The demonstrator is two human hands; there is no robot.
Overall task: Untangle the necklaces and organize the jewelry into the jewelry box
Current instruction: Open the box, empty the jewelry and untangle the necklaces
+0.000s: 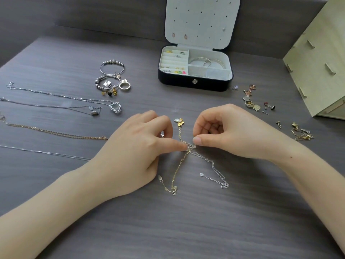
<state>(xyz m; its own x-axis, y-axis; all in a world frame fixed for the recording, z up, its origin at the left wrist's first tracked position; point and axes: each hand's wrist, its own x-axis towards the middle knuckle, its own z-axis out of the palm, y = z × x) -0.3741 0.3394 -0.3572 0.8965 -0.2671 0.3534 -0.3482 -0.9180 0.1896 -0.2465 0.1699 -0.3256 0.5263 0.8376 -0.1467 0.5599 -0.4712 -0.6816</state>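
Gold necklace [178,171] and silver necklace [212,163] cross on the desk [186,230] at a knot [190,146], pinched from both sides by left hand [138,152] and right hand [229,131] fingers [198,141]. Tugging outward could cinch it or snap links. Beyond, the jewelry box [194,85] stands open.

Left hand [130,152], right hand [235,131] (fingers [198,141] pinched)

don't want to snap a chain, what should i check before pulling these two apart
1. Grip: ok, left hand and right hand both pinch the knot.
2. Gold chain tail free: ok, lies loose on the table.
3. Silver chain tail free: ok, loose.
4. Knot slack: cannot tell, too fine to see.
5. Jewelry box ready: ok, lid up.
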